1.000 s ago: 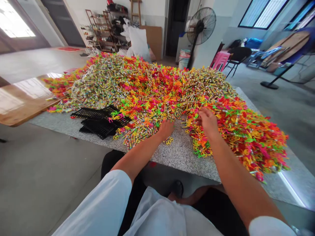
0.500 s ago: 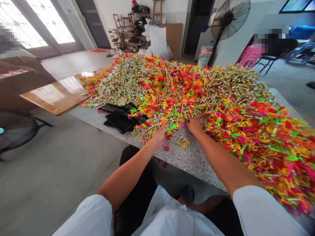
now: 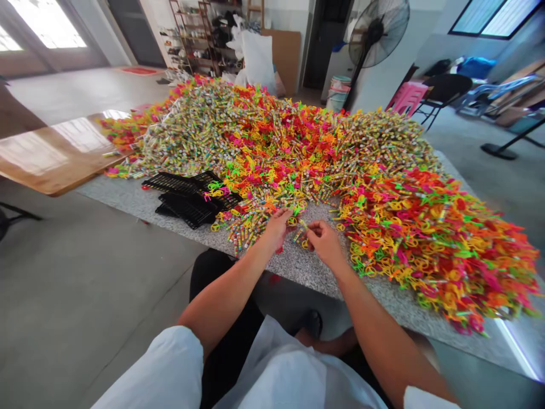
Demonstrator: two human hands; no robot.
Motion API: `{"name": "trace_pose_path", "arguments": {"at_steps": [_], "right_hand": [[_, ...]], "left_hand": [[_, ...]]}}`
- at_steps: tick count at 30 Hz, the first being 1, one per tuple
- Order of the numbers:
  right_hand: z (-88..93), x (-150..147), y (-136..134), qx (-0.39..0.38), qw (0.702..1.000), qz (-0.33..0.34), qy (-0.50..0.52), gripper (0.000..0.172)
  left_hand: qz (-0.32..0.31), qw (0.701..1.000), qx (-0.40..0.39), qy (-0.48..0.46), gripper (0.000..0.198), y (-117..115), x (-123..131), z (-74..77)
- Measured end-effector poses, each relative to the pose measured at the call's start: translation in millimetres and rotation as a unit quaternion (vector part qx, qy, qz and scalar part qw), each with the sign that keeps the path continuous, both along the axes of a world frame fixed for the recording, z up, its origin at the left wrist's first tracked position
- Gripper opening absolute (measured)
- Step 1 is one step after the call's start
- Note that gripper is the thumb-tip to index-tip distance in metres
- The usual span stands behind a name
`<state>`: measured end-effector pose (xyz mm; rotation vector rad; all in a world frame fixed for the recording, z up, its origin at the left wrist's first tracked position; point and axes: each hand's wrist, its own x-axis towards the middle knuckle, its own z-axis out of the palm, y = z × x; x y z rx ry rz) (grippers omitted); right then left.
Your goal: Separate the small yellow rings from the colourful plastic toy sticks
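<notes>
My left hand (image 3: pixel 277 226) is closed on small bright plastic pieces (image 3: pixel 293 221), green and yellow, their shapes too small to make out fully. Close beside it on the right, my right hand (image 3: pixel 324 241) pinches a small patterned tube (image 3: pixel 303 225) between thumb and fingertips. Both hands are just above the speckled stone tabletop (image 3: pixel 317 272), near its front edge. Loose tubes (image 3: pixel 244 230) lie left of my left hand. A heap of yellow, orange and pink plastic pieces (image 3: pixel 426 238) spreads to the right of my right hand.
Black plastic grids (image 3: pixel 187 207) are stacked left of the hands. A large mound of striped tubes (image 3: pixel 191 130) rises behind them, with a wooden board (image 3: pixel 51 162) at its left. Further back stand a fan (image 3: pixel 377 34), pink stools (image 3: pixel 406 97) and a white sack (image 3: pixel 258 59).
My right hand has drawn back from the edge of the heap towards my left hand and now has a tube between its fingers. The view has turned to the right.
</notes>
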<state>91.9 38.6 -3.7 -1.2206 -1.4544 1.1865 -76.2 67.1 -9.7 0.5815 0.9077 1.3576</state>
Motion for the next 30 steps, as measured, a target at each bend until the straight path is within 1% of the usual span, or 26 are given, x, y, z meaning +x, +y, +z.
{"name": "trace_pose_path", "arguments": {"at_steps": [3,7,11,14,18,24,27,30], "right_hand": [[-1.8,-4,-9,-0.033,0.999,-0.005,0.039,0.02],[-10.3,-6,-9,-0.07,0.991,-0.035,0.106,0.025],[-15.3,-8,-11,-0.082,0.985,-0.043,0.143,0.028],[-16.0,-8,-11,-0.092,0.985,-0.048,0.137,0.025],[-17.5,-4,-9,-0.093,0.987,-0.049,0.121,0.021],[-19.1,3,-4,-0.093,0.989,-0.042,0.105,0.022],[-17.0,7,-3,-0.092,0.991,-0.047,0.081,0.022],[-13.6,9,-4,-0.073,0.993,-0.06,0.065,0.019]], "left_hand": [[-0.014,1.0,0.014,-0.023,0.033,-5,10,-6.6],[-0.044,0.997,0.013,-0.054,0.039,-10,11,-15.1],[-0.056,0.997,0.027,-0.038,0.041,-11,10,-21.7],[-0.047,0.998,0.03,-0.027,0.041,-10,10,-24.0],[-0.024,0.999,0.026,0.002,0.038,-9,9,-23.2],[-0.055,0.998,0.029,0.018,0.041,-10,13,-23.9],[-0.051,0.998,0.033,0.027,0.041,-10,15,-26.2],[-0.038,0.998,0.035,0.041,0.04,-10,16,-26.1]]}}
